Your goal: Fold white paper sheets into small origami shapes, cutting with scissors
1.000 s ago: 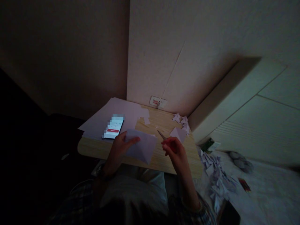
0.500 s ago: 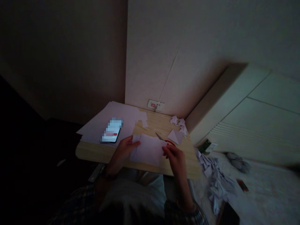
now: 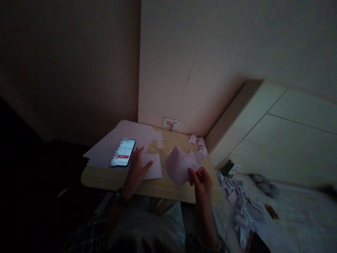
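Left sleeve: dark plaid, bluish checks, paler lines. Left wristband: dark, watch-like, small glint. Right sleeve: dark, pattern mostly lost in shadow. Trousers: pale greyish, soft creases.

free tabletop behind held sheet, between scraps and folded pieces

the right fingers pinch a bent paper sheet.

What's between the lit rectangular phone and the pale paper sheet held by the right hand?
Head view shows the left hand and, partly beneath it, a flat pale paper piece.
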The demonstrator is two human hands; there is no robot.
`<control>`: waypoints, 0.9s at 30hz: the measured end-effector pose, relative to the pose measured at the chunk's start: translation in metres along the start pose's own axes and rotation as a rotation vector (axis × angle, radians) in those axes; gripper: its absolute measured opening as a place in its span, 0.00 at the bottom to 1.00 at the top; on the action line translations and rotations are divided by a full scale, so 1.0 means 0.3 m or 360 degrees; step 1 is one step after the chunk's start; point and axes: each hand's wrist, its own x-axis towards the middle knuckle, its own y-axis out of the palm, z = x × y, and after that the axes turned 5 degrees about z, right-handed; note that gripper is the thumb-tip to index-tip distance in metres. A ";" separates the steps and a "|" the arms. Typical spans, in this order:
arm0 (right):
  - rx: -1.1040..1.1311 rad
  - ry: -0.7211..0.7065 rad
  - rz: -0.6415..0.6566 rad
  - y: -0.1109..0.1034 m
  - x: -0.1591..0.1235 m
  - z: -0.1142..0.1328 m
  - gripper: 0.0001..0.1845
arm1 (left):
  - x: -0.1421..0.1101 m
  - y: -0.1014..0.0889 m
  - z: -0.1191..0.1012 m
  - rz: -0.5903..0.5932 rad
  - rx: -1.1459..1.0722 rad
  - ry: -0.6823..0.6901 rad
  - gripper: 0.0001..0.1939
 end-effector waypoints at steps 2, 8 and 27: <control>-0.0042 -0.0048 -0.0019 0.012 -0.004 -0.008 0.20 | -0.019 -0.011 -0.034 -0.0024 0.0075 0.0139 0.28; -0.0268 -0.0263 0.0038 0.052 -0.027 -0.011 0.16 | -0.065 -0.025 -0.150 0.0577 -0.0396 0.0183 0.35; -0.0097 -0.0123 0.0512 0.038 0.032 0.150 0.15 | -0.067 -0.160 -0.192 0.1031 -0.0651 -0.0369 0.15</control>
